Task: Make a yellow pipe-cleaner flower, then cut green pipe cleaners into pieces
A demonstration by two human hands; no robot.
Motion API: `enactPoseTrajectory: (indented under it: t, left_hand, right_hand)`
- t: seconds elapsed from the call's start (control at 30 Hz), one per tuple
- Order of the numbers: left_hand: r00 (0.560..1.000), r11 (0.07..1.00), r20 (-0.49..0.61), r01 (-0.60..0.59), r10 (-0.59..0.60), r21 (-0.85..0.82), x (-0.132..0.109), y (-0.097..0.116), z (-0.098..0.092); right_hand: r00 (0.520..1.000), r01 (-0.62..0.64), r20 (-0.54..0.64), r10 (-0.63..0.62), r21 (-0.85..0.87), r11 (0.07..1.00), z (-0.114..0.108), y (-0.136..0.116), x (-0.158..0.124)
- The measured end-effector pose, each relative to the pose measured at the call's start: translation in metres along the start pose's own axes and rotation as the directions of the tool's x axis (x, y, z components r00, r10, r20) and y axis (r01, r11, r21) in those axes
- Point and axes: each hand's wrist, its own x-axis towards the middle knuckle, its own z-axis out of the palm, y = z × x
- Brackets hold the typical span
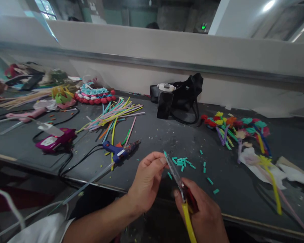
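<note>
My right hand (201, 211) grips a pair of scissors (176, 172) with yellow and red handles, the blades pointing up and away from me. Beside the blade tips, my left hand (149, 179) pinches a small teal piece (165, 154) between thumb and fingertips; most of it is hidden. Just past the scissors lies a loose heap of short cut teal pieces (183, 162), with several more scattered to its right. They look like bits of pipe cleaner.
A blue glue gun (121, 150) with a long glue stick lies left of my hands. Behind it spread coloured pipe cleaners (116, 116). A purple device (55, 139), a phone (164, 105), a black bag (187, 92) and pipe-cleaner flowers (223, 123) also lie on the dark table.
</note>
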Motion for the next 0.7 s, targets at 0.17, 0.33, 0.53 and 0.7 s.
enactPoseTrajectory:
  t: [0.17,0.33,0.53,0.7]
  left_hand:
    - [1.0,1.0,-0.003,0.029,-0.029,-0.007,0.0,-0.0019,-0.0013]
    - [1.0,1.0,0.01,0.024,-0.024,-0.004,-0.0002,-0.0009,-0.0022]
    - [1.0,0.999,-0.008,-0.014,0.014,0.048,0.0007,0.0004,-0.0025]
    - [1.0,0.996,-0.018,-0.014,0.016,0.092,0.0012,0.0013,-0.0004]
  right_hand:
    - [1.0,0.005,0.005,-0.004,-0.013,1.0,-0.0004,0.0007,-0.0026]
    - [1.0,-0.003,0.015,0.003,-0.019,1.0,-0.001,0.0011,-0.0039]
    - [0.999,-0.009,0.031,0.01,-0.006,1.0,-0.0035,-0.0006,-0.0045]
    - [0.999,-0.002,0.04,0.002,-0.007,1.0,-0.0045,0.0007,-0.005]
